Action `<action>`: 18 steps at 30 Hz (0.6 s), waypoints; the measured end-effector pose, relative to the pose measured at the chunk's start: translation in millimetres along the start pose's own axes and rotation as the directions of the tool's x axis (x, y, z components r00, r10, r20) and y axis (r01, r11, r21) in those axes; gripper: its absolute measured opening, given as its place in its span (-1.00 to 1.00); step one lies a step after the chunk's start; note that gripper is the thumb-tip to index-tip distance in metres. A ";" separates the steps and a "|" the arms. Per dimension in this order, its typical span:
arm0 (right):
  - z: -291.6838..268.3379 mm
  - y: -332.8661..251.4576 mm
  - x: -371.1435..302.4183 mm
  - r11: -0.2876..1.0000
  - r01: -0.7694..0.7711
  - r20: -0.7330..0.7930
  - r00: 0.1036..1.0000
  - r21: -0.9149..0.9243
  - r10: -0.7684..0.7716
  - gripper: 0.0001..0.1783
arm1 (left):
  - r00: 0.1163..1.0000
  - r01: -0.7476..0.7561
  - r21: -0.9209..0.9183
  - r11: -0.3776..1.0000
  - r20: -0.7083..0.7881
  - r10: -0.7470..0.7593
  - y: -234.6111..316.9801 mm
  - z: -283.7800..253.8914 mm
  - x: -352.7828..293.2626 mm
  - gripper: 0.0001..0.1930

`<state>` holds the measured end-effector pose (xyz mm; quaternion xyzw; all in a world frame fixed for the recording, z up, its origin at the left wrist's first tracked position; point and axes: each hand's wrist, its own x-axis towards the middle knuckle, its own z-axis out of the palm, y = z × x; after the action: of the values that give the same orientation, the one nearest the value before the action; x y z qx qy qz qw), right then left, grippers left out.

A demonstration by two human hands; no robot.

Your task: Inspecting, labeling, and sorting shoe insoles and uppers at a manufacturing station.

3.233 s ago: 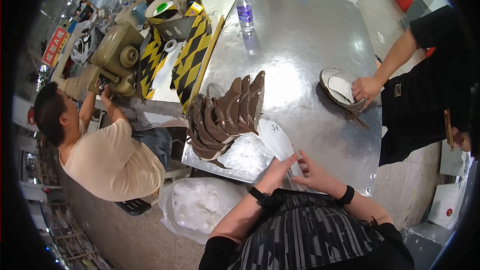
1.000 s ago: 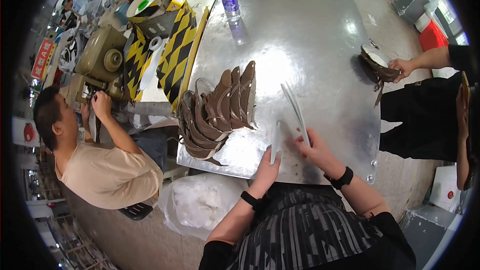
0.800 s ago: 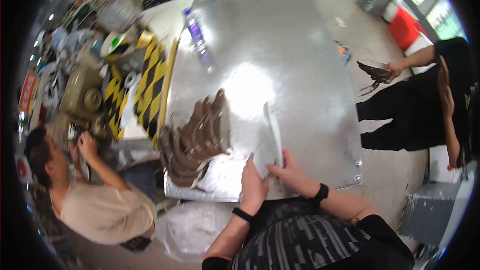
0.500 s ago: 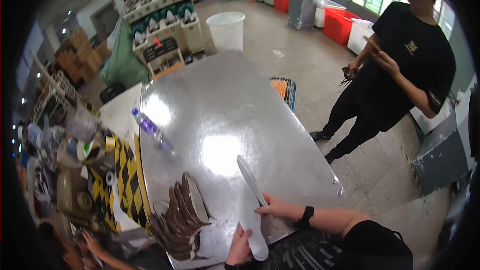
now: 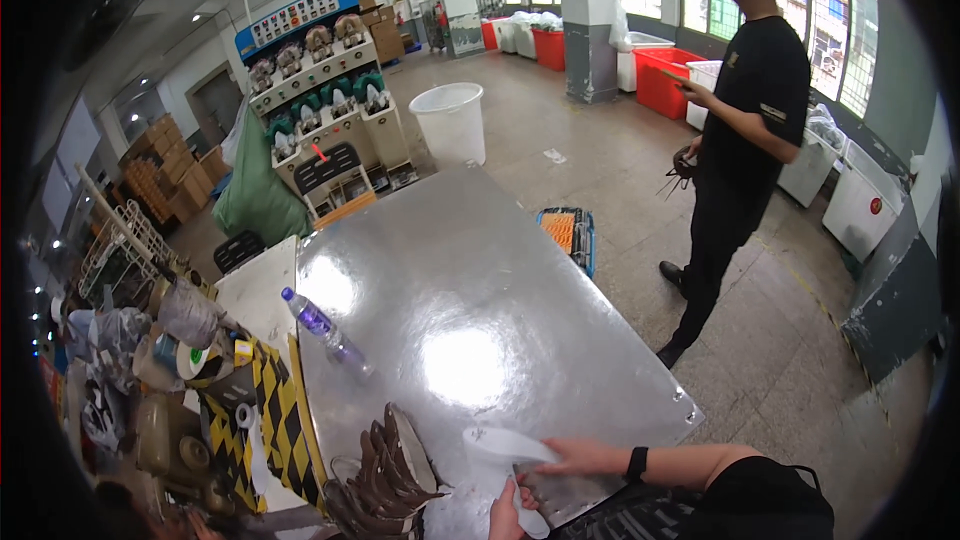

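Note:
Two overlapping white insole-shaped pieces lie between my hands at the near edge of the metal table [image 5: 560, 340]. My right hand [image 5: 572, 458] is closed on the end of one white insole [image 5: 490, 443], which points left with small dark marks at its tip. My left hand [image 5: 510, 512], lower down, grips another white insole [image 5: 532, 520] near its lower end. Where the two cross, I cannot tell how they are joined or stacked. Just left of them, a row of brown shoe uppers [image 5: 385, 475] leans together on the table.
A purple-labelled bottle [image 5: 325, 328] lies on the table's left side. Left of it stand a cluttered bench and a yellow-black striped panel [image 5: 285, 405]. Beyond are a machine [image 5: 325, 90] and a white bin [image 5: 447, 125]. At right a person in black [image 5: 745, 130] stands holding things.
The view has tilted up. My right hand has swung its insole from upright to pointing left, across the other one. The person at right has turned sideways.

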<state>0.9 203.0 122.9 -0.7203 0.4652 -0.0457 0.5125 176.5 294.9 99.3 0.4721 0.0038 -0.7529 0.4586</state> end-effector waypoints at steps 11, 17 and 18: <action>46.8 25.7 14.2 0.743 -0.170 0.152 0.984 0.647 0.093 -0.53 | 0.991 -0.118 0.126 0.985 0.070 0.110 -18.3 -17.0 28.1 -0.61; 49.5 12.1 14.9 0.835 -0.240 0.220 0.964 0.495 0.147 -0.48 | 0.960 -0.264 0.189 0.946 -0.046 0.277 -14.8 -16.4 40.1 -0.58; 50.3 11.3 15.8 0.837 -0.252 0.247 0.958 0.486 0.145 -0.48 | 0.929 -0.350 0.082 0.933 -0.098 0.357 -19.0 -21.6 43.8 -0.60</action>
<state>30.0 226.2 84.0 -0.5066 0.4548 -0.0415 0.7313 172.7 285.3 47.9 0.5204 -0.0793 -0.6304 0.5705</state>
